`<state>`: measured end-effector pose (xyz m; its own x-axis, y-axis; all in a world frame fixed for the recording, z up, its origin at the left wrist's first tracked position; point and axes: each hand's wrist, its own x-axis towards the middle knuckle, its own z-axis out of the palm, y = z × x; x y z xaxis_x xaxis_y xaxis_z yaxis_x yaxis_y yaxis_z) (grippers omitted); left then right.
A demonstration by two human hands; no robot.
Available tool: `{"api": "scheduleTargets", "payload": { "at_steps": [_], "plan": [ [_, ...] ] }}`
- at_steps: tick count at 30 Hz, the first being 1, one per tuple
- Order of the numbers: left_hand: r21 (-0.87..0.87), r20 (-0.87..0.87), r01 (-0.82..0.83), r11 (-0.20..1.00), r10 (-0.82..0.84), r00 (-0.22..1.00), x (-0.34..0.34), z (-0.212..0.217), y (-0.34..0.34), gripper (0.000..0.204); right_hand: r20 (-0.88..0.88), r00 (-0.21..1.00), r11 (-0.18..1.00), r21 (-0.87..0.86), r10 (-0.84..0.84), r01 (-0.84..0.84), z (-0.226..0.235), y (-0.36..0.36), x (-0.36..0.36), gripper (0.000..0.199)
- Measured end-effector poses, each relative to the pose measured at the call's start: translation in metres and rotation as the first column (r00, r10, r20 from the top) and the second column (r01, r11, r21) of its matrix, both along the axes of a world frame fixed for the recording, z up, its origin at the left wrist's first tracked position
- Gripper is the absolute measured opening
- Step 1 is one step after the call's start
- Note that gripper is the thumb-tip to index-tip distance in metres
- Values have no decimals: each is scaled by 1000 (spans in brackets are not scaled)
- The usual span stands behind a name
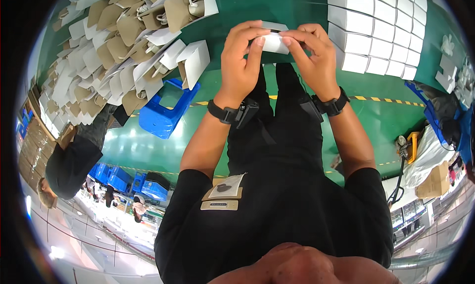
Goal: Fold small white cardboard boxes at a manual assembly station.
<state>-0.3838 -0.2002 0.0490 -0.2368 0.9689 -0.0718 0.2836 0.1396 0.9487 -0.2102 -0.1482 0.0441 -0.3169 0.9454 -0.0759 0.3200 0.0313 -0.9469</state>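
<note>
Both of my hands hold one small white box (273, 41) over the green table (277, 7). My left hand (241, 59) grips its left end with the thumb and fingers wrapped around it. My right hand (312, 54) pinches its right end, fingertips pressed on the top edge. Each wrist wears a black band with a small device. The box's underside is hidden by my fingers.
A heap of open white-and-brown cartons with cables (123, 42) covers the table's left part. Closed white boxes (376, 27) are stacked in rows at the right. A blue plastic stool (166, 111) stands below the table edge. Another person in black (74, 160) is at the left.
</note>
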Motion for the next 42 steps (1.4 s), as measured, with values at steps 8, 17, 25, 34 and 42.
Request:
{"api": "scheduleTargets", "payload": {
  "at_steps": [8,17,25,34,42],
  "plan": [
    [-57,50,-54,997,57,997,3,0,6,19,-46,993,982,-158,-108,100,-5,-4,-6,15],
    [-153,181,-109,982,136,974,4,-8,6,20,-270,910,852,-502,-316,147,-12,-10,-13,15],
    [-191,310,-264,945,314,897,22,-34,-6,21,-360,832,788,-599,-423,141,-25,-14,-17,17],
    [-297,382,-214,931,321,867,25,-23,-6,27,-233,928,896,-406,-293,181,-21,-29,-26,26],
    [-191,532,-209,959,281,799,41,-19,-6,44,-171,938,908,-352,-300,227,-24,-16,-25,26]
  ]
}}
